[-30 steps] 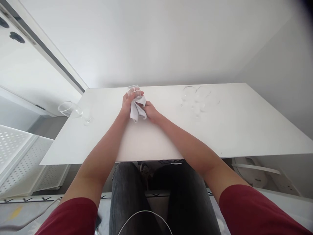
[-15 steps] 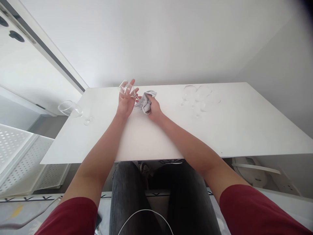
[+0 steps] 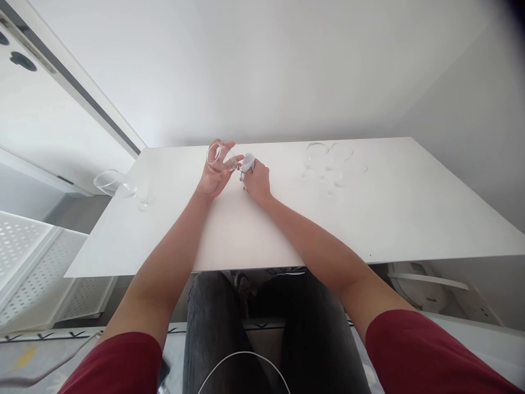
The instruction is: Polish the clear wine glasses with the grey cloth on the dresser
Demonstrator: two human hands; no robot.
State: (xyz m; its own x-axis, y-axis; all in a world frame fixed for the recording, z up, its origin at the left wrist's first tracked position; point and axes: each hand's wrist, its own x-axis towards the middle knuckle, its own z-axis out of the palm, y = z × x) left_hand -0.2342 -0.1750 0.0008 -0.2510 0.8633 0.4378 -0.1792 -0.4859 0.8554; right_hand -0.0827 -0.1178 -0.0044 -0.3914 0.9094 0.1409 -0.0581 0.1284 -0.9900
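A clear wine glass lies tilted on its side in my left hand, its rim to the left and its stem pointing right. The fingers of that hand curl around the bowl. My right hand is closed on a light grey cloth, which is bunched at the stem end of the glass. The foot of the glass is hidden by the cloth and fingers. Both hands are above the white table, close to its far side.
Another wine glass stands near the table's left edge. Several clear glasses stand together right of my hands, faint against the white top. A white wall rises behind the table. A white perforated basket is at lower left.
The glass in my left hand has turned so its rim faces left more plainly, and moved slightly right. My right hand has closed the cloth more tightly around the stem end.
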